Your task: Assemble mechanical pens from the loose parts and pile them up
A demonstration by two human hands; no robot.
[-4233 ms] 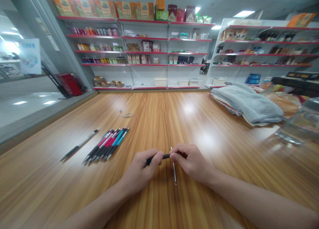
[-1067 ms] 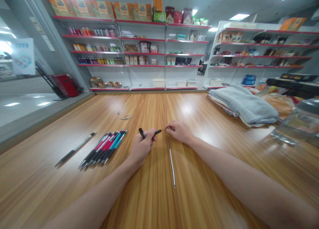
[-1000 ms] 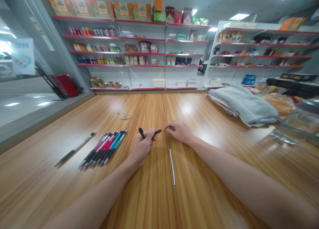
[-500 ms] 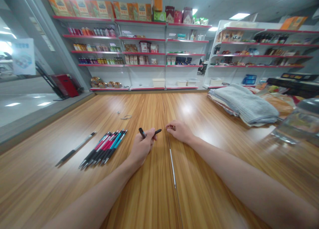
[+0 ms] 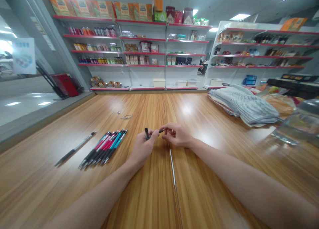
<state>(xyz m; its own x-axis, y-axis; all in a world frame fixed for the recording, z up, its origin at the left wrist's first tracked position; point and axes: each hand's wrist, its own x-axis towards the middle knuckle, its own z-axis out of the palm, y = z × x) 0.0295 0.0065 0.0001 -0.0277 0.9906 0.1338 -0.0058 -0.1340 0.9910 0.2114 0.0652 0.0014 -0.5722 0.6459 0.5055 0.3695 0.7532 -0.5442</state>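
Note:
My left hand (image 5: 143, 145) is closed around black pen parts. One dark end (image 5: 147, 133) sticks up above the thumb, and a black pen barrel (image 5: 161, 131) points right from the fingertips. Whether these are separate pieces is hidden by the fingers. At the barrel's right end, my right hand (image 5: 177, 134) is pinched, its fingertips meeting the tip; anything small between them cannot be made out. Below the hands, a thin whitish pen refill (image 5: 172, 169) lies along the table seam. To the left are several pens (image 5: 103, 149) side by side with black grips and red, blue or silver bodies.
A single silver pen (image 5: 74, 149) lies at the far left of the wooden table (image 5: 139, 202). Beyond are a thin ring-shaped strip (image 5: 126, 116) and a tiny object (image 5: 118, 112). Folded striped cloth (image 5: 249, 104) and a clear jar (image 5: 296, 122) stand right. Stocked shelves (image 5: 144, 66) line the back.
My right hand has moved slightly left and down, and its fingertips now meet the black barrel's end. The dark end above my left hand has turned more upright and shifted right.

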